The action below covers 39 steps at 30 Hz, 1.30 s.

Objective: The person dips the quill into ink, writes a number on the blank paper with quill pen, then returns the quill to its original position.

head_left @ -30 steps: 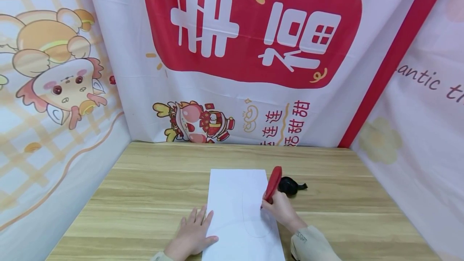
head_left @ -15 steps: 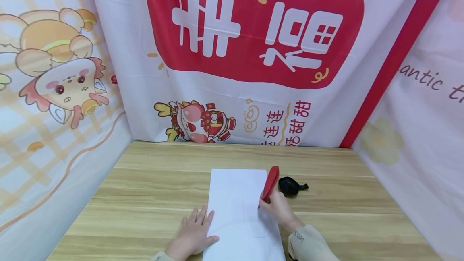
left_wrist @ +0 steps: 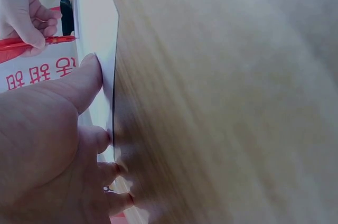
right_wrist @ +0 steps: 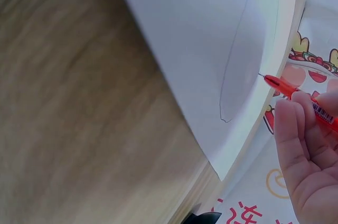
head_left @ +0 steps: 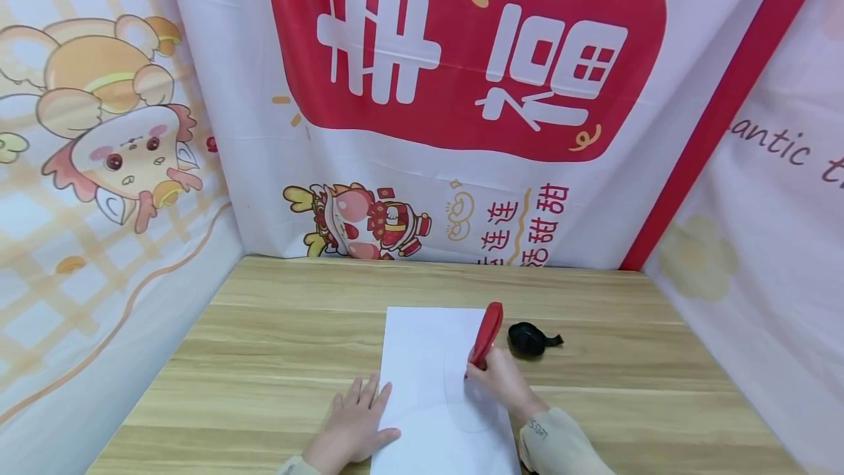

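A sheet of white paper (head_left: pixel 415 358) lies on the wooden table, with a thin curved pencil-like line on it. My right hand (head_left: pixel 504 380) pinches a red pen (head_left: pixel 486 332), whose upper end is wide and flat. In the right wrist view the tip of the pen (right_wrist: pixel 280 85) meets the paper near the drawn line (right_wrist: pixel 228 65), and a barcode label shows on its barrel. My left hand (head_left: pixel 352 424) rests with spread fingers over the paper's left edge, the thumb on the sheet and some fingertips on the table.
A small black object (head_left: pixel 527 340) with a short tail, its kind unclear, lies on the table (head_left: pixel 277 358) right of the paper. Printed cloth hangings (head_left: pixel 461 138) stand behind and at both sides of the table.
My right hand has moved the pen a little to the left over the paper. The left hand stays in place, and the whole head view has shifted slightly.
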Tool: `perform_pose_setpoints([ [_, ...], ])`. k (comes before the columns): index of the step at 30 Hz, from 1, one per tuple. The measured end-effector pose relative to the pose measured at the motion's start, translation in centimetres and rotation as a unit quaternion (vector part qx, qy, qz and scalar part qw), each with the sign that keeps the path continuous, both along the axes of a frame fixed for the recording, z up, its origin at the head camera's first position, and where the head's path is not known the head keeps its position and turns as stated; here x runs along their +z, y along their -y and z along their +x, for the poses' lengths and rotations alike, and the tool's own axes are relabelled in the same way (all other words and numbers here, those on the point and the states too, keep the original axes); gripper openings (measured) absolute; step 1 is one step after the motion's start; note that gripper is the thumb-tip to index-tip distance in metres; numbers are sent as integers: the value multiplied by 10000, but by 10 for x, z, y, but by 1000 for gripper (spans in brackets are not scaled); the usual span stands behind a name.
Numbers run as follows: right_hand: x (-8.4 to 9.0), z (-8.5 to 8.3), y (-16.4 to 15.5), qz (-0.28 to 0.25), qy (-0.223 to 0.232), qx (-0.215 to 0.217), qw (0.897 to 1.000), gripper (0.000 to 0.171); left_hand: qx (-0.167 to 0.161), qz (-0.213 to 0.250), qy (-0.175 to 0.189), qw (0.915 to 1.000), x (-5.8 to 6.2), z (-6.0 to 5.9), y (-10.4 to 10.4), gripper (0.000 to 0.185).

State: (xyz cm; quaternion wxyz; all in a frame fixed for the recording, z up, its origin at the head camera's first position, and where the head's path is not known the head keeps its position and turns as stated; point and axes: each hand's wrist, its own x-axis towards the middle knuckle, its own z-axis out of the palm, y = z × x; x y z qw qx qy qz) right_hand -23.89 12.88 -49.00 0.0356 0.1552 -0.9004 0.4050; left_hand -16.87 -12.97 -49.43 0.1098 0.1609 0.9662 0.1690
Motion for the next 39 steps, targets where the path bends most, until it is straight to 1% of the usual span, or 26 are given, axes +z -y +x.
perform_pose_setpoints([
  [3,0,0,2,10,20,12,10000,8,-4,-18,15,10000,-1,-1,0,72],
  [10,2,1,9,-167,293,146,9993,8,1,-32,14,10000,0,0,-1,72],
  [15,3,2,12,-54,314,155,9994,10,27,-5,14,10000,-1,0,-1,73],
  [18,2,2,12,-18,293,175,9994,9,26,-44,11,10000,-9,-3,0,75],
  [23,2,3,14,30,270,224,9994,8,18,-149,-100,9998,-28,-10,4,78],
  [25,3,3,15,38,279,245,9993,8,4,-103,-157,9998,-32,-11,5,79],
  [27,3,4,17,47,273,274,9992,8,-10,-59,-167,9998,-34,-12,5,79],
  [31,4,5,19,52,256,331,9991,8,-19,0,-173,9998,-35,-11,6,79],
  [35,5,6,20,58,371,341,9987,8,-26,-51,-202,9998,-32,-10,5,78],
  [39,4,7,22,40,417,378,9984,8,-12,-114,-102,9999,-22,-8,4,77],
])
